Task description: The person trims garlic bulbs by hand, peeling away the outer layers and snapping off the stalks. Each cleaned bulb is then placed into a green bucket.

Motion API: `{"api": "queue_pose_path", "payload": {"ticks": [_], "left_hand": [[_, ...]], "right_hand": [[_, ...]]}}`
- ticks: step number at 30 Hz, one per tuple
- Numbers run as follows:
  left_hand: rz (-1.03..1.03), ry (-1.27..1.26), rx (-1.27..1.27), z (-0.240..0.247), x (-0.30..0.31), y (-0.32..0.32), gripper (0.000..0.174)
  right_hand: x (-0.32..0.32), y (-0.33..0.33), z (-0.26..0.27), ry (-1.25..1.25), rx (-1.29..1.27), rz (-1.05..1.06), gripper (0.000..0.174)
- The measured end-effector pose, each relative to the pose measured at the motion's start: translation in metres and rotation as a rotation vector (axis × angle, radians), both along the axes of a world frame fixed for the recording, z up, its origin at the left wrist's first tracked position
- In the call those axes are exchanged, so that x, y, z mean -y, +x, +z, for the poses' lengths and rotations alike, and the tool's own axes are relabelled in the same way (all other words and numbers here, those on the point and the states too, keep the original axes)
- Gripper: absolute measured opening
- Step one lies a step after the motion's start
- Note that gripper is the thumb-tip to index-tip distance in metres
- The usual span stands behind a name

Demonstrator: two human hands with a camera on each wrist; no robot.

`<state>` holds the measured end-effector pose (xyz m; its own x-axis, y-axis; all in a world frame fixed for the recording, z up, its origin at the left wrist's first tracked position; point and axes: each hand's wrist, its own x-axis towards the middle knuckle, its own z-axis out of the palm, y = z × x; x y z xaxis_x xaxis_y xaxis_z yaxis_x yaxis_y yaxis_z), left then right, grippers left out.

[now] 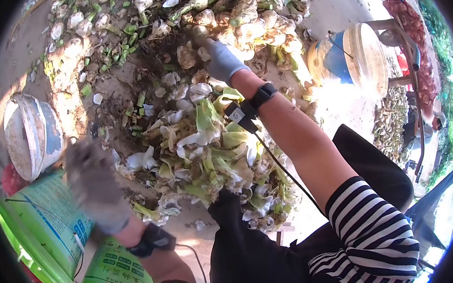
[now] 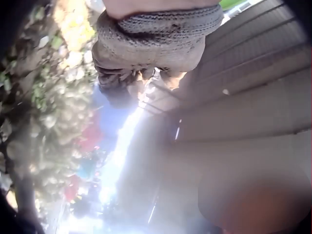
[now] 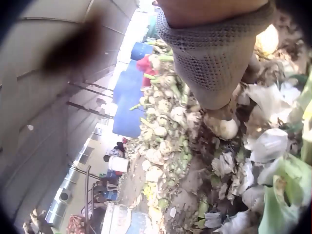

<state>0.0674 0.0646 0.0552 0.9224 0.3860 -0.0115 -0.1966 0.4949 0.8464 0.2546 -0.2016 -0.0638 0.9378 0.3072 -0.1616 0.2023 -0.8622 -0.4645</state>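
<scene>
My right hand (image 1: 220,61), in a grey knit glove, reaches to the near edge of a heap of garlic bulbs (image 1: 252,30). In the right wrist view its fingers grip a garlic bulb (image 3: 226,127), whose pale round side shows below the glove. My left hand (image 1: 93,185), also gloved, is blurred above the green buckets at the lower left. The left wrist view shows that glove (image 2: 151,53) from the back with its fingers bent; I cannot tell whether they hold anything. Below the right forearm lies a mound of peeled garlic leaves and husks (image 1: 205,145).
A blue-and-white bucket (image 1: 32,133) leans at the left, near a green bucket (image 1: 42,223) with printed writing. Another white-and-blue bucket (image 1: 348,58) lies tipped at the upper right beside a metal frame (image 1: 402,33). Loose bulbs and cut stems (image 1: 131,37) litter the ground.
</scene>
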Motion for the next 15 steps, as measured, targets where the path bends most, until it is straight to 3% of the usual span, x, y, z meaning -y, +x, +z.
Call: {"api": "queue_pose_path", "payload": {"ticks": [2, 3, 5, 6, 7, 8, 10, 11, 12, 15], "left_hand": [[-0.162, -0.019, -0.216, -0.04, 0.035, 0.012, 0.049], [-0.205, 0.008, -0.298, -0.063, 0.05, 0.016, 0.05], [-0.221, 0.113, -0.304, -0.076, 0.095, 0.023, 0.046], [-0.35, -0.12, -0.352, -0.108, 0.097, 0.015, 0.042], [-0.396, -0.158, -0.41, -0.094, 0.104, 0.014, 0.042], [-0.443, -0.193, -0.466, -0.076, 0.109, 0.014, 0.041], [-0.468, -0.067, -0.475, -0.067, 0.11, 0.01, 0.041], [-0.48, 0.064, -0.476, -0.065, 0.111, 0.008, 0.04], [-0.485, 0.065, -0.477, -0.069, 0.114, 0.004, 0.04], [-0.401, 0.291, -0.221, -0.078, 0.122, -0.005, 0.046]], "right_hand": [[0.001, -0.004, 0.008, 0.221, -0.029, 0.032, 0.047], [-0.003, -0.023, 0.028, 0.192, 0.012, 0.028, 0.045], [-0.008, -0.065, 0.054, 0.344, 0.038, 0.189, 0.04], [-0.006, -0.085, 0.065, 0.393, -0.067, 0.26, 0.037], [0.001, -0.098, 0.056, 0.708, -0.165, 0.371, 0.032], [0.006, -0.111, 0.051, 0.746, -0.097, 0.357, 0.025], [0.014, -0.125, 0.045, 1.099, -0.61, -0.136, 0.026], [0.014, -0.128, 0.041, 1.115, -0.593, -0.272, 0.03], [0.014, -0.128, 0.038, 1.118, -0.591, -0.277, 0.03], [0.012, -0.126, 0.029, 0.59, -0.447, 0.1, 0.034]]}}
